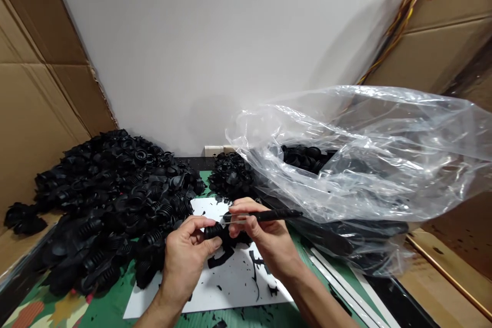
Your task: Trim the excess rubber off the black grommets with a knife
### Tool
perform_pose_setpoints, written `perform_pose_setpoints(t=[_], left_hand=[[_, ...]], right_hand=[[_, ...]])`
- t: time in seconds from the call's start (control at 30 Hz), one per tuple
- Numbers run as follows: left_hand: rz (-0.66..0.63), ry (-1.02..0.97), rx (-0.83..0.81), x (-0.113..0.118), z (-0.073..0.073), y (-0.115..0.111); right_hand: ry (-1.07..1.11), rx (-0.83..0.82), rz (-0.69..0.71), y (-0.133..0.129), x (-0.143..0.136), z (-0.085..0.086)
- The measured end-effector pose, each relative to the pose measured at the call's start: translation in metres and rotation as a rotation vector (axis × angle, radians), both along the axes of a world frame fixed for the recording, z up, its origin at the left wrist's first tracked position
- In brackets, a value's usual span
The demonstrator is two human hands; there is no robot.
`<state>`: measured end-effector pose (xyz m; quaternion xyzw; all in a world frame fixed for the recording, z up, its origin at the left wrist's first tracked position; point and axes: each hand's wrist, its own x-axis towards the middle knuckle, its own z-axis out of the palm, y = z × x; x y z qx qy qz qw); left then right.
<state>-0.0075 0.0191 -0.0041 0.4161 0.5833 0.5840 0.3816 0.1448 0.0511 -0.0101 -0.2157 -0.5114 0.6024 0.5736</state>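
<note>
My left hand (pixel 188 256) grips a small black ribbed rubber part (pixel 216 231) above a white sheet (pixel 226 287). My right hand (pixel 265 238) holds a black-handled knife (pixel 269 214) with its thin blade pointing left, against the top of that part. Black rubber shavings (pixel 255 266) lie scattered on the white sheet under my hands. Both hands meet near the middle of the table's front.
A large heap of black ribbed rubber parts (pixel 111 200) fills the left of the green mat (pixel 103 310). A smaller heap (pixel 232 174) sits behind my hands. A clear plastic bag (pixel 369 164) with more parts lies on the right. Cardboard boxes (pixel 34 113) stand on both sides, a white wall behind.
</note>
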Motion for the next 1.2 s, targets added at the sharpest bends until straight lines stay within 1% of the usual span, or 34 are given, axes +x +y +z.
perform_pose_setpoints(t=[0.2, 0.3, 0.53, 0.6, 0.67, 0.8, 0.83, 0.87, 0.9, 0.93, 0.97, 1.0, 1.1, 1.2], left_hand=[[-0.038, -0.033, -0.007, 0.0, -0.002, -0.001], [-0.048, -0.044, -0.011, 0.0, -0.002, -0.001], [-0.039, -0.017, 0.022, 0.0, -0.001, -0.001], [-0.033, -0.033, 0.015, 0.0, 0.002, -0.001], [-0.033, -0.058, -0.013, 0.001, 0.004, -0.002], [-0.07, -0.08, -0.067, 0.002, 0.005, -0.004], [-0.075, -0.076, -0.063, 0.002, 0.004, -0.004], [-0.076, -0.068, -0.057, 0.002, 0.003, -0.004], [-0.074, -0.057, -0.053, 0.002, 0.002, -0.004], [-0.068, -0.046, -0.05, 0.002, 0.001, -0.003], [-0.062, -0.035, -0.051, 0.002, 0.0, -0.003], [-0.061, -0.024, -0.052, 0.002, 0.0, -0.003], [-0.055, 0.016, -0.015, 0.0, -0.002, -0.002], [-0.047, 0.067, 0.026, -0.001, -0.004, -0.001]], right_hand=[[-0.036, -0.095, -0.004, -0.003, -0.004, -0.001], [-0.026, -0.101, 0.004, -0.003, -0.005, -0.003], [-0.062, -0.107, -0.023, -0.002, -0.008, -0.007], [-0.099, -0.043, -0.046, -0.003, -0.008, -0.007], [-0.176, 0.09, -0.111, -0.006, -0.008, -0.006], [-0.391, 0.489, -0.295, -0.01, -0.004, -0.002], [-0.428, 0.557, -0.354, -0.009, -0.001, -0.001], [-0.441, 0.588, -0.43, -0.007, 0.001, -0.002], [-0.427, 0.577, -0.506, -0.003, 0.004, -0.002], [-0.389, 0.532, -0.559, 0.0, 0.006, -0.003], [-0.336, 0.464, -0.57, 0.004, 0.008, -0.005], [-0.284, 0.385, -0.537, 0.007, 0.009, -0.006], [-0.182, 0.165, -0.314, 0.01, 0.007, -0.008], [-0.13, 0.064, -0.191, 0.005, 0.001, -0.007]])
